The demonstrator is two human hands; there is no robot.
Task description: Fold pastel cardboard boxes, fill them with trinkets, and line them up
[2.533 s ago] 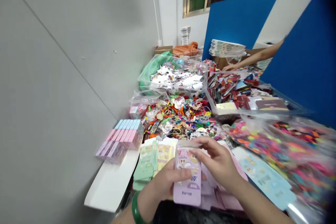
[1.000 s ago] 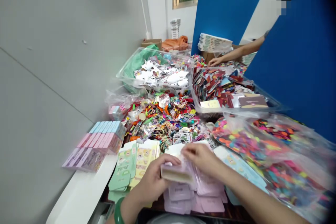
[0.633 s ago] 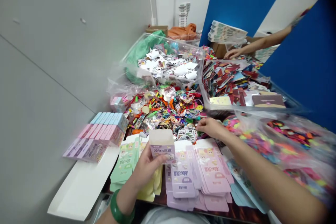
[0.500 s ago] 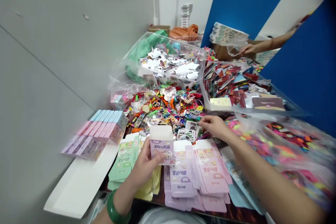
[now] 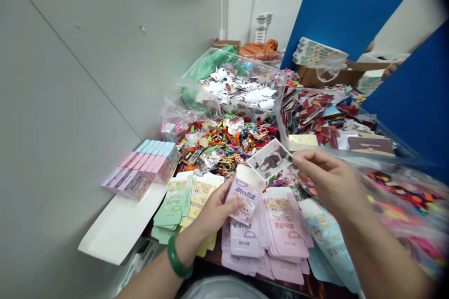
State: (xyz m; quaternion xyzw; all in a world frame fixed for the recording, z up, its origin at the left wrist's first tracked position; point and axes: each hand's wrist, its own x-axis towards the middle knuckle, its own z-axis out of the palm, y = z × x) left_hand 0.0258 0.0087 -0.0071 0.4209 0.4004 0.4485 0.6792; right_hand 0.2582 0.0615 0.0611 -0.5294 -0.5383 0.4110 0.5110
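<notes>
My left hand [image 5: 220, 205] grips a small purple box [image 5: 245, 196], its white top flap standing open. Pinched in my right hand [image 5: 315, 168] is a photo card [image 5: 270, 160] with a white border, tilted just above and beside the box's flap. Beneath the held box lie flattened purple boxes [image 5: 245, 243], with pink ones [image 5: 286, 224] to their right. Green flat boxes [image 5: 174, 201] and yellow ones [image 5: 201, 194] lie to the left, and light blue ones [image 5: 324, 233] at the right.
Finished boxes [image 5: 150, 163] stand in rows on white card [image 5: 122, 229] at the left. Behind are a heap of small trinkets [image 5: 224, 140], a clear bin of white cutouts [image 5: 242, 86] and a bin of cards [image 5: 322, 117]. Another person's hand [image 5: 389, 71] shows at the right.
My right hand has lifted the photo card from the pile and brought it beside the box. My left hand has tilted the box. The view has shifted, and the other person's arm has drawn back.
</notes>
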